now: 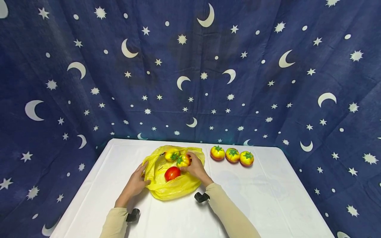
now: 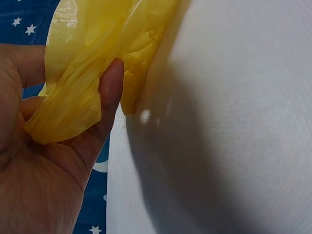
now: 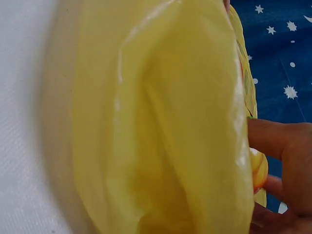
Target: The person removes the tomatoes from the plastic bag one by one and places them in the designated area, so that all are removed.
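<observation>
**A:** Yellow plastic bag [image 1: 169,190] lying open mid-desk, mouth up. Left hand [image 1: 135,183] on the bag's left edge, thumb and fingers pinching a fold of the yellow film, clear enough from the left wrist view [image 2: 73,105]. Right hand [image 1: 194,168] at the bag's right rim, fingers curled around a yellow-red tomato [image 1: 183,161] sitting in the opening.

**B:** Anything else in the bag?

**A:** Yep. Second yellow-red tomato [image 1: 172,154] just behind the held one, touching it or nearly so, can't tell which. Red tomato [image 1: 172,173] in front of both, lower in the bag, close to the left hand's fingertips. All with green stem tops, except the red one, top not visible.

**B:** And outside the bag?

**A:** Row of three more tomatoes [image 1: 232,155] to the right of the bag, side by side on the white desk [image 1: 268,198], near the far edge. Well apart from the bag, not touched by either hand.

**B:** Right wrist view any use?

**A:** Mostly a wall of yellow plastic [image 3: 161,126]. Fingers [image 3: 287,146] poking in at the right edge with a sliver of tomato beside them, rest hidden. Dark blue moon-and-stars cloth [image 1: 190,66] hanging behind the desk and down both sides. Beige sleeves [image 1: 226,211] on both arms.
</observation>
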`<state>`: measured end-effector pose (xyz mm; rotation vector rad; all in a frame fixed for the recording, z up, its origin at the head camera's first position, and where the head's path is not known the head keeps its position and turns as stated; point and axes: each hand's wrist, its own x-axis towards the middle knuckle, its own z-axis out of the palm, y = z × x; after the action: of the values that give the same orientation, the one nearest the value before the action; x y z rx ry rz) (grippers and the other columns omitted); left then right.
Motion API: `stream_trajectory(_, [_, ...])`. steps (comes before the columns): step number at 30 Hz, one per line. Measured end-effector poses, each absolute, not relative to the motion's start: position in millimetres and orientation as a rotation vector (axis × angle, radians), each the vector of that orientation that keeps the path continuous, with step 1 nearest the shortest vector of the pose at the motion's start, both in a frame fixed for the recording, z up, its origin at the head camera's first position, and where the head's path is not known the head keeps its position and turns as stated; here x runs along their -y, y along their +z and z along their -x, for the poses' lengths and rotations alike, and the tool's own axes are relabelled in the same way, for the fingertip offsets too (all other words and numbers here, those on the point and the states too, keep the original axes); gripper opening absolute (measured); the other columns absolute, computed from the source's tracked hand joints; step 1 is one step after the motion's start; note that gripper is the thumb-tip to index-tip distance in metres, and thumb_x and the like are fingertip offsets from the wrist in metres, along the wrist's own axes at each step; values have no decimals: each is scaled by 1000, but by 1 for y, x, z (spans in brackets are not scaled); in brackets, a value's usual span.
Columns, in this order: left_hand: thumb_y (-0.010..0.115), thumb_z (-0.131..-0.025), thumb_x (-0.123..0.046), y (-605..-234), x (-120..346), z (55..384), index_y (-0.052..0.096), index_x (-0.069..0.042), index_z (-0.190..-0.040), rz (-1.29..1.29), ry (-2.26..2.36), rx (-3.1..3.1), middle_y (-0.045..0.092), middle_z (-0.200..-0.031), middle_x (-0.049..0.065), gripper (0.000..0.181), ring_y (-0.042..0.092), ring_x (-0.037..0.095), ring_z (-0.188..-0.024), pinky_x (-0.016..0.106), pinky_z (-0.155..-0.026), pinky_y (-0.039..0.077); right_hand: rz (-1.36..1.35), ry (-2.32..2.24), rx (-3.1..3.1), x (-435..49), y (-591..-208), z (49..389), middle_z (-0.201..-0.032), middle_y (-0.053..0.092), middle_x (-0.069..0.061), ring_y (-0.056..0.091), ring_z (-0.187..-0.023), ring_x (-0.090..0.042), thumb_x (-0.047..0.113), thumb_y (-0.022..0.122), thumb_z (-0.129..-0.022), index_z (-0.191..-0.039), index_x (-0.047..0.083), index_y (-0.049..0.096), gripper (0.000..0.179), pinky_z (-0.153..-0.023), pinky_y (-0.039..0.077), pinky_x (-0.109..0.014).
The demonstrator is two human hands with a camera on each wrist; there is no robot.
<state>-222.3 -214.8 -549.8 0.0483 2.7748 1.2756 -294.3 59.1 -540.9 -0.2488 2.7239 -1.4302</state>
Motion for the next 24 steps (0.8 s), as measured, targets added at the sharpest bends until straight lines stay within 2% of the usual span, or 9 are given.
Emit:
stream_trajectory(4, [68,-83,-2,-548,214,222,19,-11,-158,-37,1281,-2776,13,-165,19,90,22,43,-148,58,-117,29,329,-1440,-2737,-61,-541,293,-138,53,-19,54,-122,-36,16,86,-73,-140,9,52,75,-110,44,-51])
stream_trajectory(7, [68,-83,-2,-549,213,222,20,-11,-158,-16,1287,-2774,14,-165,18,90,28,44,-146,58,-116,32,350,-1441,-2758,-62,-540,291,-134,54,-19,56,-117,-36,18,87,-72,-138,8,54,74,-107,47,-51])
stream_trajectory(17, [68,-82,0,-550,213,220,20,-10,-158,-11,1288,-2777,15,-164,20,90,37,46,-140,57,-113,37,331,-1530,-2680,-71,-528,278,-140,55,-13,59,-119,-35,22,85,-75,-140,10,51,75,-102,52,-47])
stream_trajectory(24, [68,-82,-1,-548,212,221,20,-8,-157,-20,1271,-2793,15,-164,20,90,42,45,-137,57,-112,38,339,-1537,-2699,-80,-514,267,-142,52,-10,57,-120,-36,26,84,-75,-141,18,52,74,-100,53,-48])
